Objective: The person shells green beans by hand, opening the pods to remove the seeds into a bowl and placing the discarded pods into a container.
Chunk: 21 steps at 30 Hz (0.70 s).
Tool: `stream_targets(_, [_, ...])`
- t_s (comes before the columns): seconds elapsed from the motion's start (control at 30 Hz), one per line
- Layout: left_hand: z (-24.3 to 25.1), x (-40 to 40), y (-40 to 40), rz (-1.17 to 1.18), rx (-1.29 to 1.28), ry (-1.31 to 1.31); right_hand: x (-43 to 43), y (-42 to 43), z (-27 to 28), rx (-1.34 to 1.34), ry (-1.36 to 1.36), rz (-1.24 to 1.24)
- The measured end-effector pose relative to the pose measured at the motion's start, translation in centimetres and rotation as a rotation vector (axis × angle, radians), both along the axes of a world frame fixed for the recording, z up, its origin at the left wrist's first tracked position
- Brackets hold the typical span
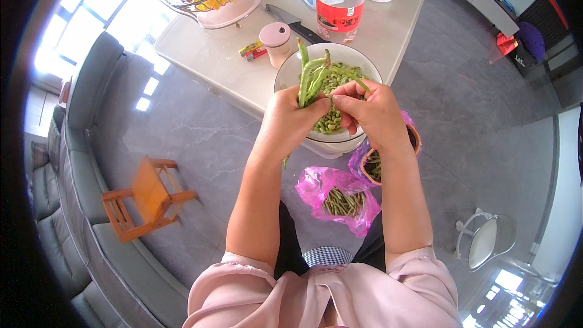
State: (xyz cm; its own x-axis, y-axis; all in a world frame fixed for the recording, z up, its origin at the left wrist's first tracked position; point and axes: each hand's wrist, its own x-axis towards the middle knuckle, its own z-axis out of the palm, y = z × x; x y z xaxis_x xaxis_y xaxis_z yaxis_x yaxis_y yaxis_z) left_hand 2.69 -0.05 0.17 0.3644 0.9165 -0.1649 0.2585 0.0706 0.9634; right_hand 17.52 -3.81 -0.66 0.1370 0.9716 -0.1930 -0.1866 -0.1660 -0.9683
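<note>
My left hand (291,114) is closed around a small bunch of long green bean pods (311,77) that stick up past the thumb. The fingertips of my right hand (371,105) meet the left thumb at the lower end of the bunch, and a slim green pod (353,76) runs out from them. Both hands are over a white dark-rimmed bowl (288,69) at the table's corner. Shelled green beans (330,124) lie in the bowl, partly hidden by my hands.
Below are a pink plastic bag (314,187) of pods and a lined basket (364,171). A knife (309,32), lidded cup (275,38), lighters (255,51), jar (340,13) and wire fruit basket (200,8) occupy the table (218,59). A wooden chair (148,191) stands left.
</note>
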Motion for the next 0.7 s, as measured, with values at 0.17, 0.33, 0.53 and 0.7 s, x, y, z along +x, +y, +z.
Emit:
stream_targets(0.17, [-0.11, 0.04, 0.25, 0.002, -0.038, 0.039, 0.40, 0.03, -0.33, -0.016, 0.005, 0.008])
stream_targets(0.33, [0.21, -0.46, 0.18, -0.059, -0.050, 0.029, 0.34, 0.09, -0.28, -0.024, 0.112, -0.007])
stream_targets(0.53, [0.00, -0.49, 0.36, 0.002, -0.053, -0.109, 0.73, -0.02, -0.11, 0.040, 0.209, 0.022])
stream_targets(0.7, [-0.22, -0.80, 0.55, -0.032, -0.115, -0.241, 0.71, 0.05, -0.27, 0.057, 0.326, 0.054])
